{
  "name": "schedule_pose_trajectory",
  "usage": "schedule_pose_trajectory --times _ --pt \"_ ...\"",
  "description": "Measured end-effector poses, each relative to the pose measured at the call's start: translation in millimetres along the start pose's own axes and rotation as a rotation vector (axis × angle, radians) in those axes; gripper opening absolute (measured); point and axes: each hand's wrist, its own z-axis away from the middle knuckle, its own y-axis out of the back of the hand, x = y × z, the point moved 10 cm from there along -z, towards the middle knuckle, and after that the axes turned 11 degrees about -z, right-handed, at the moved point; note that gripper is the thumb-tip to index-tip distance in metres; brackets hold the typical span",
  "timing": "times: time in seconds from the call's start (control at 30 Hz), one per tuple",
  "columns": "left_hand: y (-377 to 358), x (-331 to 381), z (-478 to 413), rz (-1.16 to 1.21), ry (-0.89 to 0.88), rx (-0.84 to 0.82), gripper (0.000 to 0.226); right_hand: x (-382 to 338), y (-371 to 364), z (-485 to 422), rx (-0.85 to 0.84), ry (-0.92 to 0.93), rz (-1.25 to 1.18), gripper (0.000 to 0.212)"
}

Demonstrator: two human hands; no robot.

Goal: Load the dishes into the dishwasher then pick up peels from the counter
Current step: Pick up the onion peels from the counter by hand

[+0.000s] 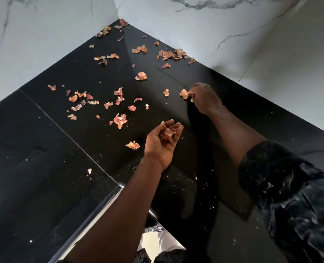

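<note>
Peels [120,120]: thin, papery curled flakes, orange-pink, scattered over the far and left of the desk [43,168], a glossy black speckled stone slab. Left hand [162,143]: palm up, fingers cupped round a gathered heap [168,132]. Right hand [203,97]: single peel [184,93] pinched at desk level. White veined marble walls [233,35] joined at the far corner

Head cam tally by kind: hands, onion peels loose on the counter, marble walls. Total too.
Hands: 2, left hand cupping a peel pile, right hand pinching a peel
Onion peels loose on the counter: about 40, clusters overlap, not exact
Marble walls: 2
Total: about 44
</note>
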Motion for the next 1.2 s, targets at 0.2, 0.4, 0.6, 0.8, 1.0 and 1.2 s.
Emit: schedule_pose_trajectory --times 0.2,0.4,0.6,0.8,1.0,1.2 --pt "8.2 1.0 -0.7 -0.019 -0.007 0.008 0.029 15.1 13.4 16.7 0.133 -0.072 0.050 0.019" --pt "10.5 -1.4 2.0 -0.016 0.015 0.018 0.031 13.9 5.5 56.5 0.139 -0.253 -0.150 0.009" --pt "18.3 -5.6 4.0 -0.031 0.049 0.074 0.033 -70.8 28.9 111.1 0.174 -0.123 -0.511 0.013" --pt "16.8 5.6 9.2 -0.103 0.038 0.090 0.027 -147.1 6.9 131.8 -0.061 0.055 -0.340 0.016" --pt "14.0 29.9 14.7 -0.011 0.043 0.038 0.029 -136.1 37.1 80.6 0.015 0.077 -0.418 0.016" --pt "23.3 40.1 24.3 -0.027 0.053 0.005 0.030 -26.3 15.7 5.1 0.110 -0.252 -0.163 0.025"
